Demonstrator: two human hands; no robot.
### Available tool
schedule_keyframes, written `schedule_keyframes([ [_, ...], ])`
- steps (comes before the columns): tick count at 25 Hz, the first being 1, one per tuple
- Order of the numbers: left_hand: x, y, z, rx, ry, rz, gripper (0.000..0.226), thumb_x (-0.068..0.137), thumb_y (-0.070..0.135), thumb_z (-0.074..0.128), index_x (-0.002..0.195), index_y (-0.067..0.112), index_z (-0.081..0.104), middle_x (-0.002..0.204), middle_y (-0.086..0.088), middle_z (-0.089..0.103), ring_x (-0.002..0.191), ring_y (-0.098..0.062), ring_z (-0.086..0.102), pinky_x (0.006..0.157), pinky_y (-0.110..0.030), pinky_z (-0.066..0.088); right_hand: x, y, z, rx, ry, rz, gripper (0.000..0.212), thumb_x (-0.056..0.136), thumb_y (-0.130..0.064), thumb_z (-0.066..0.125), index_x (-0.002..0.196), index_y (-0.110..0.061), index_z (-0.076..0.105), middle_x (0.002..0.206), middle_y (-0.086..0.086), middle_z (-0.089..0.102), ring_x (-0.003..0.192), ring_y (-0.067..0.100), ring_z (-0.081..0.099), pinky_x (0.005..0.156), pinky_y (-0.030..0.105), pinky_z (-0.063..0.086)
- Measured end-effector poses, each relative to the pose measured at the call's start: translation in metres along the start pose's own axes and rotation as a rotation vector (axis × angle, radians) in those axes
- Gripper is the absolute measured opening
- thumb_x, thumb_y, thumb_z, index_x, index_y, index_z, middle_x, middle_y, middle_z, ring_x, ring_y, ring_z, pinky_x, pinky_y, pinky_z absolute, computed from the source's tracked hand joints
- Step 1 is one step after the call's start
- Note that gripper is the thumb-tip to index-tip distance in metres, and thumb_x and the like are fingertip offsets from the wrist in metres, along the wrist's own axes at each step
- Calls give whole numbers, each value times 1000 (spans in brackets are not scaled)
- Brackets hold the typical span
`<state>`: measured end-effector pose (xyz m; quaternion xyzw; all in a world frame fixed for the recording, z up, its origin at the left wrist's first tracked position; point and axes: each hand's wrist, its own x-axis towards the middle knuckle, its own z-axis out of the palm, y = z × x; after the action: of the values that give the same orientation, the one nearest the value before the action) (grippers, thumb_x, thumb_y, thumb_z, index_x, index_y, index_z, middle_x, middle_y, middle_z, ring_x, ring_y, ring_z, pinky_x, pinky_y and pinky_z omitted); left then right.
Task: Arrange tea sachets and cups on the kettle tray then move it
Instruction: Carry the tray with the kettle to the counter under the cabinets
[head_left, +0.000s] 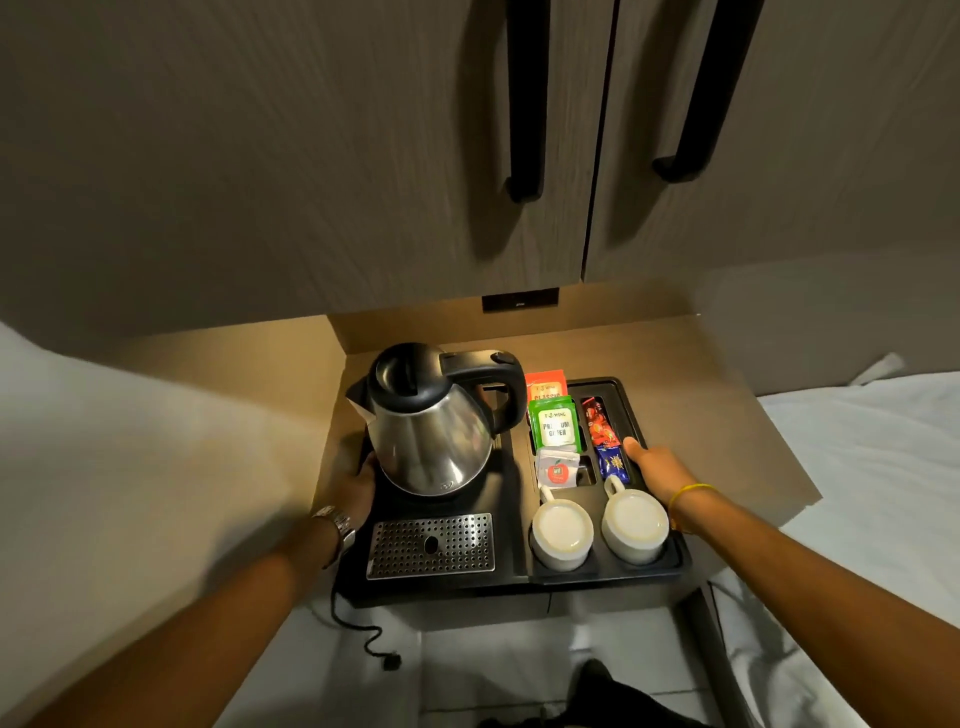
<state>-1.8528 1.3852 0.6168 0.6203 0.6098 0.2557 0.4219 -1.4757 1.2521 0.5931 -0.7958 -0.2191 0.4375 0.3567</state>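
Observation:
A black kettle tray (519, 519) lies on a wooden shelf (727, 441). On its left half stands a steel kettle (431, 426) above a perforated drip grate (431, 545). Two white cups (562, 532) (635, 527) stand upside down in the front right wells. Behind them, compartments hold a green tea sachet (555, 426), an orange sachet (545, 384), a small white sachet (557, 467) and red and blue stick packets (605, 441). My left hand (353, 478) grips the tray's left edge. My right hand (657, 467) grips the right edge, thumb on the rim.
Closed cabinet doors with long black handles (527, 104) hang above the shelf. The kettle's black cord and plug (384, 657) dangle below the tray's front left. White bedding (857, 467) lies to the right and a pale surface to the left.

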Motion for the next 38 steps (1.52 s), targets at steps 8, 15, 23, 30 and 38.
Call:
schedule_keyframes([
  [8,40,-19,26,211,-8,-299,55,104,51,36,128,10,63,124,-26,64,104,-43,62,93,-47,50,38,5,11,-119,146,21,46,98,-39,58,98,5,74,102,28,73,97,43,68,84,44,52],
  [15,63,-12,34,247,21,-318,65,102,56,32,114,2,68,113,-25,67,81,-34,57,74,-38,42,62,-8,12,-123,231,6,44,96,-38,62,77,1,71,89,24,72,75,37,62,75,39,49],
  [23,79,-15,47,263,114,-252,57,102,50,36,102,3,69,103,-28,68,90,-43,63,84,-48,52,76,-23,13,-64,317,35,35,88,-32,74,92,3,77,94,20,77,89,35,72,82,42,59],
  [30,103,-1,43,326,132,-318,39,99,29,54,108,-6,71,118,-31,68,111,-47,63,86,-41,48,85,-36,13,-142,350,63,41,83,-36,78,105,-1,78,108,20,77,99,36,72,91,45,59],
  [38,99,-5,41,387,137,-275,37,98,28,57,109,-4,72,116,-30,69,110,-47,64,88,-43,51,81,-40,14,-172,398,85,47,81,-38,79,110,-1,77,109,19,77,99,33,73,84,38,60],
])
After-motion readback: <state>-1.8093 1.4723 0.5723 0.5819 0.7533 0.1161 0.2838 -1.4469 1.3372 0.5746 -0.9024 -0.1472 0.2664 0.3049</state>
